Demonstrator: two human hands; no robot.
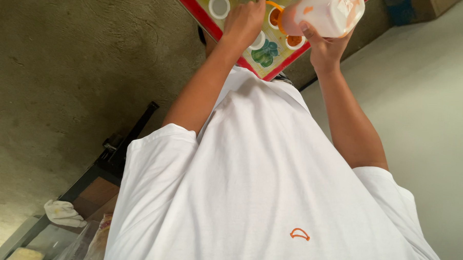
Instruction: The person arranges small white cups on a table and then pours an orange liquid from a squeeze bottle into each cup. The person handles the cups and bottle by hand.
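Both arms are stretched forward from a white shirt (249, 197) that fills most of the view. The right hand (324, 48) is wrapped around a white plastic bottle (325, 13), which is held tilted on its side, its orange mouth turned toward a small cup (274, 16) with orange sauce inside. The left hand (244, 20) is closed loosely over the small white cups on a red-rimmed tray (194, 8); what it pinches, if anything, cannot be told. One empty cup (219, 5) is seen just beside that hand, and another filled cup (294, 41) sits under the bottle. A green leaf pattern is printed on the tray. A concrete floor (49, 62) lies to the left, with a dark frame (123, 146) and a white cloth (63, 213) lower down.
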